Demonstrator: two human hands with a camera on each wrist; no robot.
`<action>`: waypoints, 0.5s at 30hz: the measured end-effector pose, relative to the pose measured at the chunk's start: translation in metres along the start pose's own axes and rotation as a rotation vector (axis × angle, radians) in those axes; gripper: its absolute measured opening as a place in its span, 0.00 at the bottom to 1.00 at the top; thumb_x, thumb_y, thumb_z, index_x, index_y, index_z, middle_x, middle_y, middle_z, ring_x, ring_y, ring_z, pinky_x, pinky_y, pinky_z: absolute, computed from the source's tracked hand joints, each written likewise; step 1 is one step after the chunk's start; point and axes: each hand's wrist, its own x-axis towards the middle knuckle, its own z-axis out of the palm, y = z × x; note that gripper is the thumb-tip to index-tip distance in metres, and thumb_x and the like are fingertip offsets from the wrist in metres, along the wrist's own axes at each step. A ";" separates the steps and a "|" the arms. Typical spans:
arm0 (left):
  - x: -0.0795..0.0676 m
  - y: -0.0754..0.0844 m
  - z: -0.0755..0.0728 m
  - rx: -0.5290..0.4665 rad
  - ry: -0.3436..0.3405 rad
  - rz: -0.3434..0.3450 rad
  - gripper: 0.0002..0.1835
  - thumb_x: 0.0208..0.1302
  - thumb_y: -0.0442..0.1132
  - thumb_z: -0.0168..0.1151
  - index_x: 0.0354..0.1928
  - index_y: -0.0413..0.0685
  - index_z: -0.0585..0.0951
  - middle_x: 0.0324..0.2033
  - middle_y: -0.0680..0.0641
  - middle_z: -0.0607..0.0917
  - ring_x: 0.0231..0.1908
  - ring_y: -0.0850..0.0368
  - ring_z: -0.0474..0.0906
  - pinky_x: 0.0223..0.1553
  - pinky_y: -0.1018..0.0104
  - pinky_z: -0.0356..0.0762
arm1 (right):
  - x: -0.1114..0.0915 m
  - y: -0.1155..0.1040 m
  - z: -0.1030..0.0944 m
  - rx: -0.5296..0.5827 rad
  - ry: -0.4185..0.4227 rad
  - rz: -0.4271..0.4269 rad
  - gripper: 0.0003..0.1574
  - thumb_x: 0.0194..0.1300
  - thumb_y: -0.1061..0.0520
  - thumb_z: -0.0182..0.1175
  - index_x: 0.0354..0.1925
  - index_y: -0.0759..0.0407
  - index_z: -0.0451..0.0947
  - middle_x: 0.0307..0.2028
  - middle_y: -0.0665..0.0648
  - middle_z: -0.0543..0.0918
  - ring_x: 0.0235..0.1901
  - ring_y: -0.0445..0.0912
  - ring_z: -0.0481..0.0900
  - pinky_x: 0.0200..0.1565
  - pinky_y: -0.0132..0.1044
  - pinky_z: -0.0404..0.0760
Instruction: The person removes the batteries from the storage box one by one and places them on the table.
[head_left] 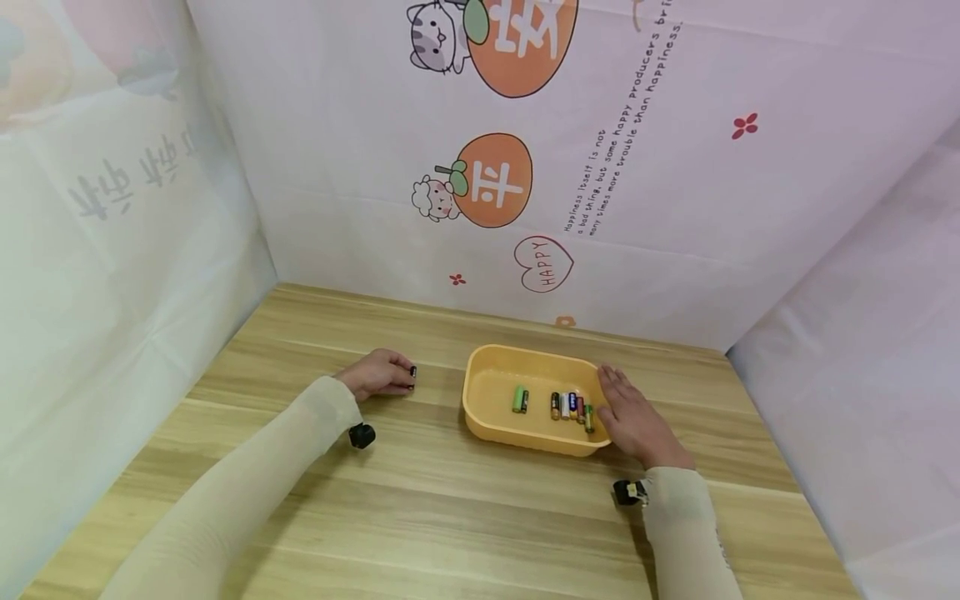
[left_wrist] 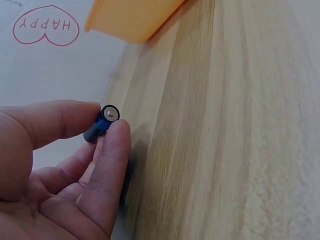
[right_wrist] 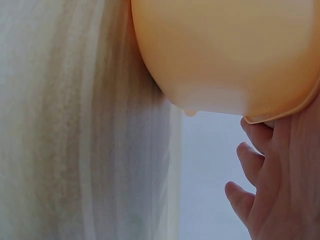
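At the left of the head view my left hand (head_left: pixel 378 373) is close over the table, apart from the yellow basin (head_left: pixel 491 429). Thumb and fingertips pinch a small dark battery with a blue band (left_wrist: pixel 103 122), its round metal end facing the wrist camera. My right hand (head_left: pixel 636 421) rests on the right rim of the basin, fingers straight along it; the right wrist view shows the basin's outer wall (right_wrist: pixel 225 55) beside these fingers. Inside the basin lie a green battery (head_left: pixel 518 398) and a dark battery (head_left: pixel 525 402) together, and a row of several mixed batteries (head_left: pixel 566 406) near the right end.
The wood-grain table (head_left: pixel 450 533) extends around the basin on every side. A printed white cloth (head_left: pixel 337 167) hangs behind the table's back edge, and pale cloth (head_left: pixel 892 350) closes off the right side. Small black cameras (head_left: pixel 362 435) sit at both wrists.
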 end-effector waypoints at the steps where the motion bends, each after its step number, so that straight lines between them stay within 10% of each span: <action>1: 0.000 -0.001 -0.001 -0.001 -0.001 0.002 0.18 0.64 0.23 0.59 0.55 0.25 0.70 0.42 0.37 0.78 0.37 0.52 0.82 0.43 0.62 0.83 | 0.000 0.000 0.000 0.002 -0.001 0.002 0.37 0.77 0.53 0.39 0.76 0.64 0.41 0.75 0.65 0.47 0.73 0.60 0.41 0.70 0.56 0.48; 15: 0.001 -0.001 -0.004 0.135 0.097 0.010 0.16 0.62 0.25 0.62 0.50 0.25 0.73 0.40 0.37 0.79 0.34 0.53 0.82 0.39 0.64 0.84 | 0.000 0.000 0.002 0.008 -0.013 0.009 0.38 0.77 0.53 0.39 0.76 0.64 0.40 0.75 0.64 0.45 0.73 0.59 0.41 0.70 0.55 0.46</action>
